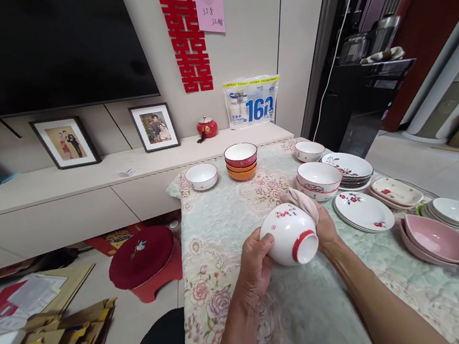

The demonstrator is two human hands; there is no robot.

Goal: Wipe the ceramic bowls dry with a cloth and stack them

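A white bowl [288,234] with red flowers and a red foot ring is held above the table, tilted so its underside faces me. My left hand [256,264] grips its left edge, thumb on the outer wall. On the right side, my right hand [325,226] is closed on a pale pink cloth [300,202] pressed to the bowl's rim; some of its fingers are hidden. Just beyond stand two stacked white bowls [319,177] with red rims.
The cloth-covered table [219,244] bears stacked orange and red bowls [241,161], a white bowl [201,176] at back left, and a small bowl [309,150]. Plates [363,211] and pink dishes [436,237] stand right. A red stool [142,257] is left.
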